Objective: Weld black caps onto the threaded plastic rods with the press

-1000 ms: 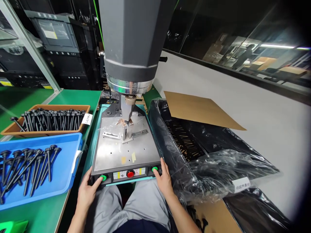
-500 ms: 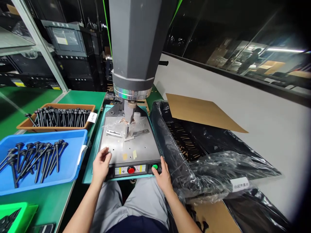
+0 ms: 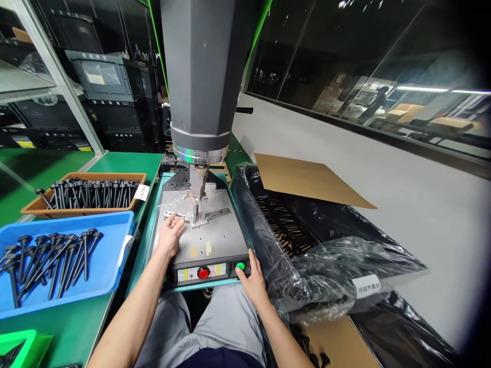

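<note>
My left hand [image 3: 171, 236] is over the left part of the machine's metal plate [image 3: 218, 240], its fingers loosely bent and nothing visible in them. Its fingertips are close to a slotted metal bracket [image 3: 172, 215]; whether they touch it I cannot tell. At the front right corner, my right hand [image 3: 253, 280] lies open, with the thumb at the green button [image 3: 240, 266] and the fingers along the side. A red button [image 3: 203, 273] sits mid-panel. Above the plate, the metal press head [image 3: 198, 179] reaches down into a small fixture [image 3: 198, 212] partly wrapped in clear film.
To the left, a blue tray [image 3: 111, 225] and an orange tray [image 3: 76, 211] hold many black bolt-like parts. A green bin [image 3: 32, 340] stands nearer. At right is a plastic-lined box [image 3: 268, 240] with a cardboard sheet [image 3: 310, 179] on it. The large grey machine column [image 3: 201, 71] rises in front.
My left hand has moved from the plate's front left corner forward and inward toward the fixture. My right hand stays at the green button. The view has shifted slightly.
</note>
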